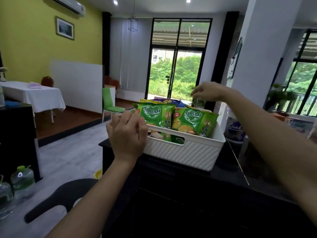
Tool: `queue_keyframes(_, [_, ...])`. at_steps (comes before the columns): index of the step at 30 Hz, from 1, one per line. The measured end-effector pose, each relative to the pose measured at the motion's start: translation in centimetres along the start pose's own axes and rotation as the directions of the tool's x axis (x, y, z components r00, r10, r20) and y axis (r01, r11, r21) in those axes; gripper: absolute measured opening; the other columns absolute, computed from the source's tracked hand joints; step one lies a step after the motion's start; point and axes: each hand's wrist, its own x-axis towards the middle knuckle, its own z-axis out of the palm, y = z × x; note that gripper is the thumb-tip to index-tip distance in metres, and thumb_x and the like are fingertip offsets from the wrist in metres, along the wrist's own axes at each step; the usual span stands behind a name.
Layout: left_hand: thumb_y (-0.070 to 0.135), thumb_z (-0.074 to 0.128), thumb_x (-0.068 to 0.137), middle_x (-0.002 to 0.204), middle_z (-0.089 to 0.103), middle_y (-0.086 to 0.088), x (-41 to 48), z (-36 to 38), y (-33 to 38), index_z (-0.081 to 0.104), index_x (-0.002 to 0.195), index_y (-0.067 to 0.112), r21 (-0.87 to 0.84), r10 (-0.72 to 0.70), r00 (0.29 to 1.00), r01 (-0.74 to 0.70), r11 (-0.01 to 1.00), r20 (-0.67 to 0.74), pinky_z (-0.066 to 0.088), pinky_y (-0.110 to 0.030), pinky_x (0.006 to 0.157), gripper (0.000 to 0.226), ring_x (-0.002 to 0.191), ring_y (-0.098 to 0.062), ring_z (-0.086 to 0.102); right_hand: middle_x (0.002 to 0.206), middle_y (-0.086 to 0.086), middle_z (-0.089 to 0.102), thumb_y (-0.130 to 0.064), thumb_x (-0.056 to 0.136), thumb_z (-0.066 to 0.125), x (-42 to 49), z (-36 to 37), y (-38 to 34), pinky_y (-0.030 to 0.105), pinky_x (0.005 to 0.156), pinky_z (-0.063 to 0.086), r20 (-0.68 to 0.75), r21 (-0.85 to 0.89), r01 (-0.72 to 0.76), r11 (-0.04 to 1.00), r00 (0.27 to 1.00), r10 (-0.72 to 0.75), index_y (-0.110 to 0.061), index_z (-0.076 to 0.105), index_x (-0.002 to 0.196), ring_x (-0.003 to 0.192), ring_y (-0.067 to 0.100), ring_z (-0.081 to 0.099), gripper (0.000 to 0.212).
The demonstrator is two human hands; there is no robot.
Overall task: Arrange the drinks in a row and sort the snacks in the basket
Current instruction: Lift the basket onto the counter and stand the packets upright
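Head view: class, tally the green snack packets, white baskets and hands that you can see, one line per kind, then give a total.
green snack packets: 2
white basket: 1
hands, left hand and right hand: 2
Total: 5

A split air conditioner hangs high on the yellow-green wall, with a framed picture just below it. Against that wall stands a table under a white cloth, a red chair behind it. A white panel leans beside it, and a green chair sits near the panel's right edge. A glass pendant lamp dangles before the curtain. Black-framed glass doors look out on greenery. A white pillar rises at right, with a potted plant beyond. A black chair is beside the dark desk.
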Motion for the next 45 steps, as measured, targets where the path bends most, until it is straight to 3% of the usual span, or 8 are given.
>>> queue_keyframes(5, [0.03, 0.034, 0.091, 0.08, 0.062, -0.008, 0.0, -0.4, 0.4, 0.061, 0.077, 0.007, -0.009, -0.008, 0.998, 0.009, 1.0, 0.067, 0.024, -0.03, 0.073, 0.037, 0.083, -0.018, 0.038, 0.089, -0.006, 0.065, -0.03, 0.094, 0.056, -9.0, -1.9, -5.5, 0.026, 0.073, 0.049, 0.05, 0.175, 0.271, 0.946, 0.958, -0.284, -0.013, 0.065, 0.104, 0.082, 0.013, 0.063, 0.022])
queue_keyframes(8, [0.031, 0.032, 0.091, 0.083, 0.063, -0.009, 0.0, -0.9, 0.6, 0.062, 0.08, 0.008, -0.021, -0.016, 0.993, 0.018, 1.0, 0.118, 0.029, -0.032, 0.072, 0.04, 0.086, -0.021, 0.042, 0.102, 0.001, 0.07, -0.014, 0.097, 0.05, -11.0, -0.7, -9.2, 0.027, 0.083, 0.056, 0.257, 0.457, 0.278, 0.845, 0.868, -0.424, -0.017, 0.063, 0.117, 0.088, 0.008, 0.068, 0.024])
queue_keyframes(11, [0.035, 0.027, 0.092, 0.087, 0.064, -0.008, 0.3, -1.7, 0.7, 0.062, 0.083, 0.009, -0.021, -0.013, 0.975, 0.019, 1.0, 0.222, 0.036, -0.036, 0.074, 0.044, 0.088, -0.028, 0.051, 0.1, -0.001, 0.07, -0.012, 0.101, 0.043, -10.3, 2.1, -11.8, 0.034, 0.086, 0.056, 0.472, 0.424, 0.169, 0.89, 0.797, -0.376, -0.012, 0.059, 0.127, 0.084, 0.012, 0.065, 0.031])
queue_keyframes(20, [0.08, 0.012, 0.074, 0.12, 0.059, 0.009, 1.9, -4.2, 0.3, 0.058, 0.104, 0.031, 0.168, 0.042, 0.836, -0.159, 0.973, 0.547, 0.037, -0.04, 0.087, 0.074, 0.112, -0.023, 0.047, 0.068, -0.007, 0.064, -0.012, 0.098, 0.049, -9.9, 3.6, -11.7, 0.015, 0.049, 0.048, 0.498, 0.435, -0.072, 0.898, 0.85, -0.173, -0.002, 0.063, 0.12, 0.049, 0.0, 0.058, 0.027])
queue_keyframes(24, [0.083, 0.014, 0.072, 0.122, 0.059, 0.006, 2.1, -4.4, 0.7, 0.058, 0.105, 0.029, 0.186, 0.02, 0.832, -0.147, 0.971, 0.555, 0.038, -0.04, 0.087, 0.077, 0.115, -0.024, 0.046, 0.083, 0.002, 0.07, -0.01, 0.093, 0.052, -11.3, 1.8, -9.7, 0.03, 0.073, 0.057, 0.315, 0.371, -0.035, 0.928, 0.945, -0.09, -0.005, 0.071, 0.105, 0.073, 0.016, 0.066, 0.023])
queue_keyframes(31, [0.087, 0.006, 0.07, 0.135, 0.053, 0.006, 2.7, -4.5, 0.7, 0.053, 0.12, 0.04, 0.162, 0.02, 0.766, -0.162, 0.973, 0.642, 0.034, -0.045, 0.098, 0.083, 0.121, -0.025, 0.046, 0.086, 0.0, 0.074, -0.013, 0.091, 0.053, -14.6, -0.4, -5.2, 0.024, 0.061, 0.055, 0.043, 0.154, -0.026, 0.988, 0.999, 0.019, -0.012, 0.073, 0.099, 0.071, 0.01, 0.066, 0.021])
queue_keyframes(35, [0.079, -0.004, 0.076, 0.142, 0.048, -0.001, 4.5, -4.4, 1.6, 0.042, 0.135, 0.041, 0.145, 0.0, 0.658, -0.166, 0.975, 0.753, 0.025, -0.053, 0.108, 0.084, 0.127, -0.028, 0.046, 0.095, -0.005, 0.072, -0.027, 0.093, 0.054, -16.1, -1.2, -4.1, 0.033, 0.086, 0.052, 0.147, 0.169, -0.027, 0.985, 0.989, 0.002, -0.017, 0.075, 0.1, 0.089, 0.013, 0.066, 0.024])
queue_keyframes(45, [0.043, 0.047, 0.093, 0.15, 0.036, -0.006, 9.7, 0.1, 3.4, 0.029, 0.145, 0.026, 0.118, 0.07, 0.645, -0.243, 0.963, 0.761, 0.034, -0.05, 0.106, 0.057, 0.135, -0.028, 0.036, 0.118, 0.008, 0.063, -0.02, 0.09, 0.052, -13.1, -0.7, -3.6, 0.026, 0.072, 0.042, -0.212, 0.064, -0.148, 0.987, 0.964, 0.158, -0.014, 0.062, 0.115, 0.089, 0.016, 0.054, 0.027])
